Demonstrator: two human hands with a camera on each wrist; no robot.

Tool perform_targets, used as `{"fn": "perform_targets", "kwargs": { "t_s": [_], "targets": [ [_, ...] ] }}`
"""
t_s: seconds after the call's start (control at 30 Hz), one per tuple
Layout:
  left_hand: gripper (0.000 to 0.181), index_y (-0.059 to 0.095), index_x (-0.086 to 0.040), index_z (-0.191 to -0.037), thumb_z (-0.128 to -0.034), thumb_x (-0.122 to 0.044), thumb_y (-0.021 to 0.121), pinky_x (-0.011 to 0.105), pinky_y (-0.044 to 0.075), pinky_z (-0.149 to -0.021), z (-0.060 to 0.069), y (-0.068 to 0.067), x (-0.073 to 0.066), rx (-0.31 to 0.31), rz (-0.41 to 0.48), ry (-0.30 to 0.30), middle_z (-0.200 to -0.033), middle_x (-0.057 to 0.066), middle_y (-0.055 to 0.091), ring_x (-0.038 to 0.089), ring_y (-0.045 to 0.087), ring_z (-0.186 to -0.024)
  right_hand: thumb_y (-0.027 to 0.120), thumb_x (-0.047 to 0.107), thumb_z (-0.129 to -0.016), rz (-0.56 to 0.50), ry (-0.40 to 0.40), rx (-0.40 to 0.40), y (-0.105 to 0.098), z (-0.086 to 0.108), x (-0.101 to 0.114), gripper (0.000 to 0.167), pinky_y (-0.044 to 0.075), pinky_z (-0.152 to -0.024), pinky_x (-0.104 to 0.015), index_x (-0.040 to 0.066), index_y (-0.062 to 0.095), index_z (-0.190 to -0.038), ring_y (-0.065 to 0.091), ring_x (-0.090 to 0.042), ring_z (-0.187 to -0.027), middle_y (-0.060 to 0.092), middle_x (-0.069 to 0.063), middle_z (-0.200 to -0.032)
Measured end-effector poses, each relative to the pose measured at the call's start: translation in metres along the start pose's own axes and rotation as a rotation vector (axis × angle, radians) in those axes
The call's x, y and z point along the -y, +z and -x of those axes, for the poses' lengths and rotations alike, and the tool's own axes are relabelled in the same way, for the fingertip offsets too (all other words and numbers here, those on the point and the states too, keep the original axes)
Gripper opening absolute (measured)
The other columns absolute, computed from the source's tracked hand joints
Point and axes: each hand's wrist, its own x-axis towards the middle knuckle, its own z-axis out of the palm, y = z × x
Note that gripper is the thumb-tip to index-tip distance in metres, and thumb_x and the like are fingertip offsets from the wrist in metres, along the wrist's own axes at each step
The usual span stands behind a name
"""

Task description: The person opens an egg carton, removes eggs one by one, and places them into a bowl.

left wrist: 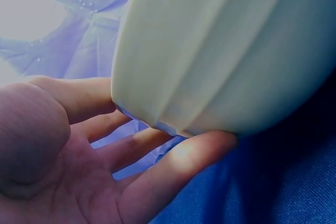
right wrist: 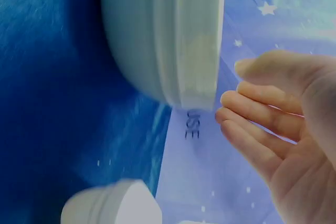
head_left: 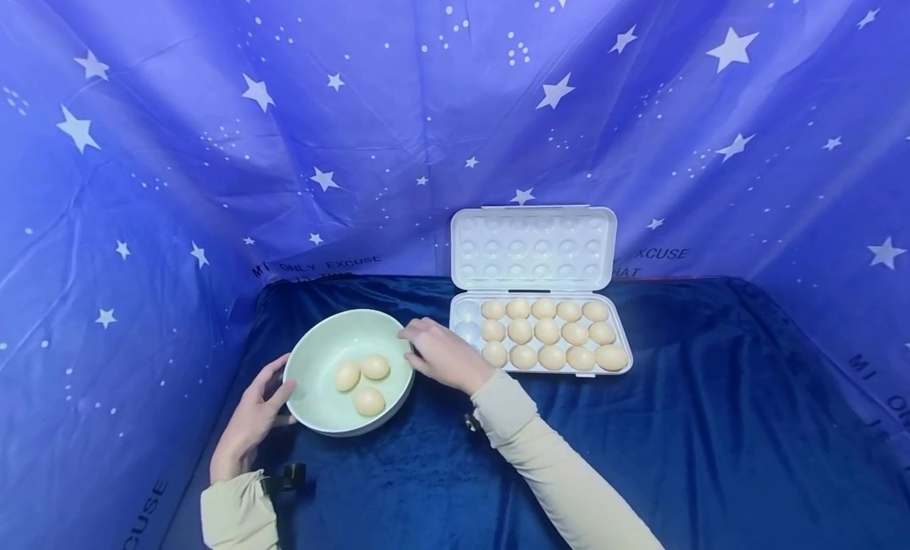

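A pale green bowl [head_left: 316, 344] holds 3 eggs [head_left: 368, 401] and stands on the left of the table. My left hand [head_left: 259, 412] grips its left side, thumb over the rim; in the left wrist view the fingers [left wrist: 178, 166] press against the ribbed outer wall [left wrist: 210, 51]. Close to the bowl's right rim is my right hand [head_left: 441, 352]. The right wrist view shows its fingers [right wrist: 262, 116] loosely extended and holding nothing, with a small gap to the bowl [right wrist: 194, 51].
Right of the bowl lies a white plastic egg box [head_left: 629, 364] with its lid [head_left: 533, 250] raised. Several eggs [head_left: 547, 331] fill its rows, while cells [head_left: 467, 311] in the leftmost column hold none. Dark blue cloth [head_left: 711, 423] covers the table; a starry curtain [head_left: 426, 139] hangs behind.
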Motion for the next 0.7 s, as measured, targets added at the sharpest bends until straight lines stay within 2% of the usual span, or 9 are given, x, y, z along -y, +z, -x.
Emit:
{"fn": "perform_targets", "kwargs": {
  "t_s": [0.13,0.3,0.5,0.7],
  "targets": [
    [0.057,0.023,-0.007,-0.156,-0.1068,-0.021,0.047,0.027,0.061,-0.069,0.0,-0.001,0.0,0.0,0.0,0.0,-0.155,0.028,0.03,0.008,0.064,-0.093,0.068,0.006,-0.091,0.001,0.035,-0.102,-0.005,0.016,-0.011,0.021,0.055,-0.092,-0.035,0.001,0.071,-0.111,0.064,-0.024,-0.103,0.07,-0.009,-0.108],
    [0.056,0.024,-0.009,-0.156,-0.1068,-0.021,0.047,0.027,0.061,-0.069,-0.001,-0.001,-0.001,-0.006,-0.001,-0.002,-0.154,0.027,0.032,0.014,0.065,-0.096,0.072,0.003,-0.087,0.008,0.138,-0.188,-0.012,0.036,-0.029,0.022,0.056,-0.088,-0.039,0.002,0.071,-0.108,0.065,-0.026,-0.102,0.07,-0.01,-0.105],
    [0.056,0.024,-0.009,-0.157,-0.1069,-0.022,0.047,0.028,0.061,-0.069,-0.001,-0.001,-0.003,-0.01,-0.015,-0.01,-0.155,0.027,0.031,0.016,0.064,-0.099,0.074,0.001,-0.082,-0.021,0.295,-0.247,-0.013,0.059,-0.046,0.025,0.056,-0.084,-0.044,0.002,0.07,-0.107,0.063,-0.029,-0.101,0.068,-0.01,-0.105],
    [0.056,0.024,-0.01,-0.156,-0.1069,-0.021,0.047,0.029,0.061,-0.069,-0.002,0.0,-0.002,-0.017,-0.017,-0.021,-0.154,0.027,0.032,0.016,0.064,-0.098,0.073,0.002,-0.081,-0.082,0.47,-0.254,0.003,0.077,-0.059,0.022,0.054,-0.085,-0.045,0.002,0.072,-0.102,0.06,-0.029,-0.101,0.068,-0.011,-0.105]
  ]
}}
